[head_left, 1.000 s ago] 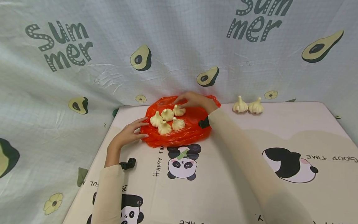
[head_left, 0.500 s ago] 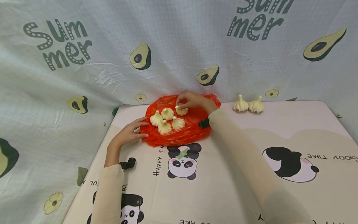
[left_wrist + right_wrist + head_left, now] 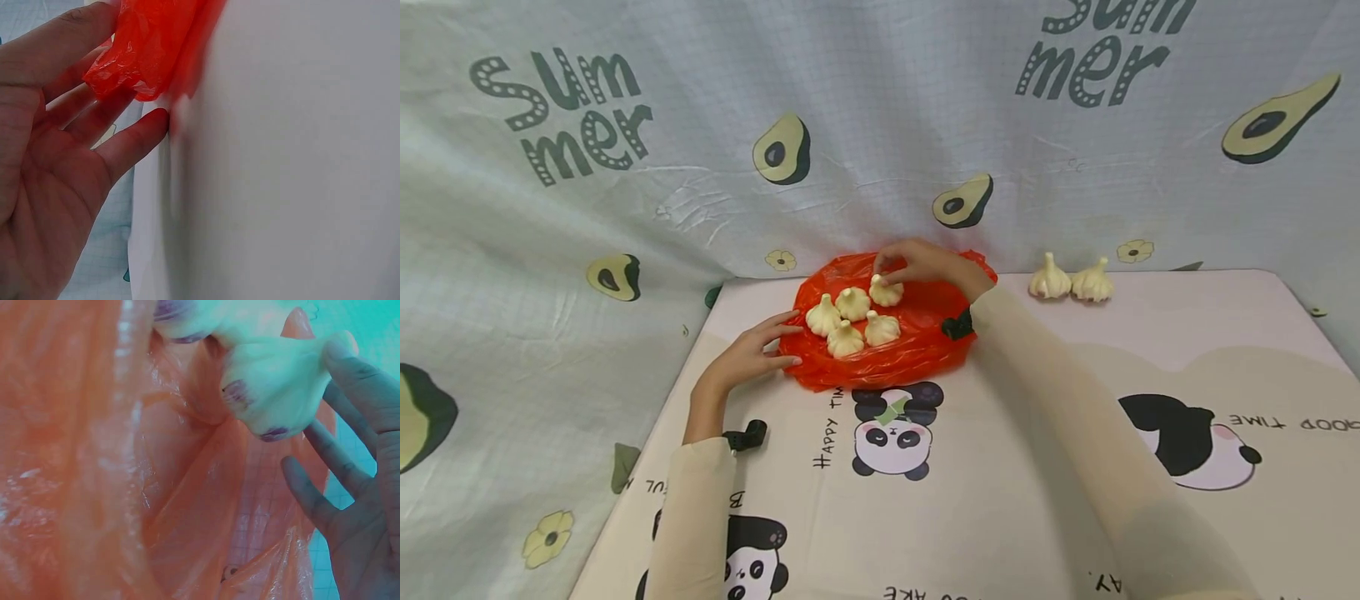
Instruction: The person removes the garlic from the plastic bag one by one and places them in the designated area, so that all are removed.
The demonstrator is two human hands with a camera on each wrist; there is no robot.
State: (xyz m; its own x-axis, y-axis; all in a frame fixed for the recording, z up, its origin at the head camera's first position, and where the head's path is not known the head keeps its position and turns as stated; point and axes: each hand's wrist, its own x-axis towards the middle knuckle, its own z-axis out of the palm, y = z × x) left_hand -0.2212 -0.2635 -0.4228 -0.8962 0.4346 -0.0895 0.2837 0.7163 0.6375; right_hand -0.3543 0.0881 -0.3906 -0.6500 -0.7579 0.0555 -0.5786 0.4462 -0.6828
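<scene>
In the head view, a red plastic bag [image 3: 925, 321] lies spread at the back of the table with several garlic bulbs in it. My right hand [image 3: 917, 260] reaches over from the right and pinches the rearmost garlic bulb [image 3: 886, 292] by its stem. Up close in the right wrist view, the thumb is on the tip of that purple-streaked bulb [image 3: 275, 387], with a finger behind it. At the bag's left edge, my left hand [image 3: 748, 358] has its fingers spread and touching the plastic. The left wrist view shows the bag's crumpled edge [image 3: 147, 53] between thumb and fingers.
Two more garlic bulbs, a left one [image 3: 1049, 279] and a right one [image 3: 1093, 283], stand side by side at the table's back edge. Behind them hangs a printed cloth [image 3: 865, 100]. Panda drawings cover the tabletop [image 3: 985, 500].
The right hand's fingers have closed on the rear bulb's stem, and that bulb has shifted slightly right, apart from its neighbour. The left hand has stayed at the bag's edge.
</scene>
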